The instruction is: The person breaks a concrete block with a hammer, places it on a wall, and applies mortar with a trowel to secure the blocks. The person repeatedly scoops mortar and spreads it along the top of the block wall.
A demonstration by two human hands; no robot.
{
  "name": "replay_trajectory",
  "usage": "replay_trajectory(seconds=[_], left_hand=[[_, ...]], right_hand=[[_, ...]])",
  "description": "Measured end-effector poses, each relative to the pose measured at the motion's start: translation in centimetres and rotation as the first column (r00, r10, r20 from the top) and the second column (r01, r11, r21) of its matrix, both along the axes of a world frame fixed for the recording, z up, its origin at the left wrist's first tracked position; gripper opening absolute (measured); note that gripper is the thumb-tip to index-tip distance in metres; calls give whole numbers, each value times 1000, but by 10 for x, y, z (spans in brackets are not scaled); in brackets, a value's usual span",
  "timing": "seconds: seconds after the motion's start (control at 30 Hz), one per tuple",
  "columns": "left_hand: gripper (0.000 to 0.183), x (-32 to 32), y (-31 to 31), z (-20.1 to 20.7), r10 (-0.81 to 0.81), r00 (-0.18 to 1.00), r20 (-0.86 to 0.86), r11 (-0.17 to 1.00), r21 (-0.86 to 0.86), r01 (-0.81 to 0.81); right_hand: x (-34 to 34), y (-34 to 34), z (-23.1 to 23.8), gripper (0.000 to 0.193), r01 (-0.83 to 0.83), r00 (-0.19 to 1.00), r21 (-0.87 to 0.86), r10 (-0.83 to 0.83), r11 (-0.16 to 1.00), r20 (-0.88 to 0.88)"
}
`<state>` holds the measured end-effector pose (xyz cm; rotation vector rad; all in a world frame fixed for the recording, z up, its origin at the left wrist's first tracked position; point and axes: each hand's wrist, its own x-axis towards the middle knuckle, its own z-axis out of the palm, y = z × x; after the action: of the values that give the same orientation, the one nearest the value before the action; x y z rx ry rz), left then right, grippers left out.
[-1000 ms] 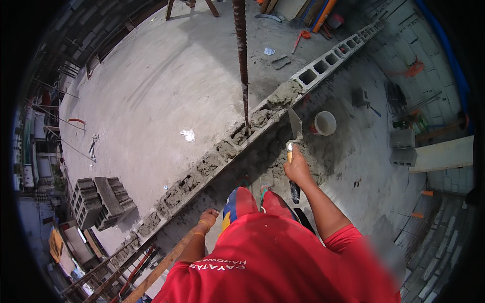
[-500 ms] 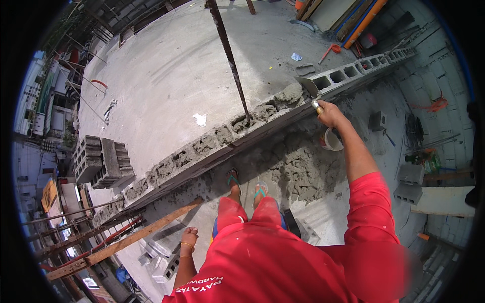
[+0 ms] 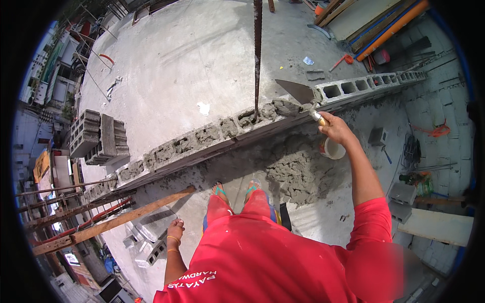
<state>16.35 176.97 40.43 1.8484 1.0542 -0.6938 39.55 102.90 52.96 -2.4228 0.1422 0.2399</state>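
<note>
My right hand [image 3: 336, 129] is closed round the handle of a pointed trowel [image 3: 298, 92]. The trowel's grey blade points to the far left, over the wall top beside the end of a raised course of hollow blocks [image 3: 348, 93]. Wet mortar [image 3: 285, 108] lies on the wall top just below the blade. More mortar fills the cells of the lower block wall [image 3: 207, 135] running down to the left. By my left side hangs my left hand [image 3: 176, 230], its fingers curled in, with nothing seen in them.
A rusty steel bar [image 3: 257, 60] stands up from the wall. A mortar heap [image 3: 298, 174] and a white bucket [image 3: 333, 149] are on the floor at my right. Stacked hollow blocks [image 3: 103, 139] stand beyond the wall at left; a timber plank [image 3: 126, 217] slants at my left.
The trowel blade has turned and now shows broader, reaching farther left over the wall top. My view has shifted; the left hand still hangs low.
</note>
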Motion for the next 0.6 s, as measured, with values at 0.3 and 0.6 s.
replay_trajectory(seconds=[0.3, 0.6], left_hand=[[22, -30, 18, 22, 101, 995, 25, 993, 66, -103], [17, -91, 5, 42, 228, 962, -153, 969, 137, -208]], right_hand=[[-24, -42, -26, 48, 594, 693, 240, -337, 768, -637], [55, 6, -29, 41, 224, 786, 281, -3, 933, -618]])
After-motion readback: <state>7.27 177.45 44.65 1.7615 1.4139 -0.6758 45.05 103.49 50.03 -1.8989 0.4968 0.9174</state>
